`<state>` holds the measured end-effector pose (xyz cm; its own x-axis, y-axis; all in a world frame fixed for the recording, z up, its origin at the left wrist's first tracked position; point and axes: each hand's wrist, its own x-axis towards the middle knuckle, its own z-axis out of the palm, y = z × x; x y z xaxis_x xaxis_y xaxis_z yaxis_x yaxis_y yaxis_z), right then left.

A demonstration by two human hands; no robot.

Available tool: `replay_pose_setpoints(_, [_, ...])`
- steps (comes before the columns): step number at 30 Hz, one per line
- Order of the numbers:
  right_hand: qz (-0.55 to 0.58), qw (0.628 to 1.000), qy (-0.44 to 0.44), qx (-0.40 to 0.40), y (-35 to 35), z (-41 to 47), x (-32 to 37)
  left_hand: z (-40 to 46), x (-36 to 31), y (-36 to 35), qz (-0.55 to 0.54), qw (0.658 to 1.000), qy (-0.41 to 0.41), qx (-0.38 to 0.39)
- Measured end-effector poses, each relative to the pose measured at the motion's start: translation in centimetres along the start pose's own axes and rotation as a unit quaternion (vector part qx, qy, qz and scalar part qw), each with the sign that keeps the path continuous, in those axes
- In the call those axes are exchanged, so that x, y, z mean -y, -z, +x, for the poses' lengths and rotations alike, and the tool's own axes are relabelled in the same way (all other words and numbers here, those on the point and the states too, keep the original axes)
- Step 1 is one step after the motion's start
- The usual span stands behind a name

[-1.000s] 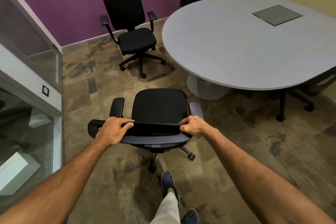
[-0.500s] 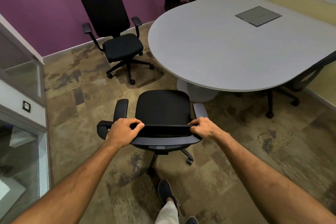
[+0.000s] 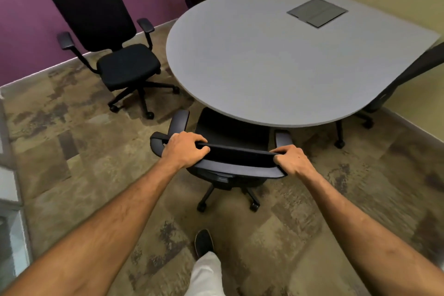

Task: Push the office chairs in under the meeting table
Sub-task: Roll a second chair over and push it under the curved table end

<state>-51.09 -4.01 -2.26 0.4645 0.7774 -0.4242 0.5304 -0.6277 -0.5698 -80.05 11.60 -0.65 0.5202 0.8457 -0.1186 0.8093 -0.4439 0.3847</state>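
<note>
the left hand and right hand are each closed around the top edge of the near office chair backrest. its seat front sits under the rounded near edge of the grey meeting table. a second office chair stands clear of the table's left edge, by the purple wall.

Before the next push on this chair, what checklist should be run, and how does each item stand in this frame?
1. Left hand gripping the backrest top: ok.
2. Right hand gripping the backrest top: ok.
3. Held chair seat going under the table edge: ok, front part already under.
4. Armrests clearing the tabletop: cannot tell, they are not yet at the edge.
5. Path under the table free of the pedestal: cannot tell, hidden.
6. Chair by the purple wall pushed in: not ok, it stands apart from the table.
</note>
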Motion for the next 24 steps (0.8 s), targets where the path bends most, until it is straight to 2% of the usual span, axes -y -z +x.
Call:
replay_pose_setpoints(5, [0.032, 0.999, -0.037, -0.022, 1.9, 3.8, 1.2, 7.3, -0.5, 0.3, 0.016, 0.999, -0.023, 0.028])
replay_pose_setpoints(10, [0.065, 0.994, -0.066, -0.062, 3.3, 7.4, 2.7, 12.2, -0.6, 1.0, 0.022, 0.998, -0.051, 0.022])
replay_pose_setpoints(16, [0.076, 0.989, -0.065, -0.109, 4.7, 11.5, 4.2, 17.6, -1.0, 1.9, -0.001, 0.998, -0.064, 0.028])
replay_pose_setpoints(24, [0.046, 0.985, -0.078, -0.144, 6.0, 12.7, 3.4, 18.2, -2.1, 1.2, -0.017, 0.996, -0.079, 0.03])
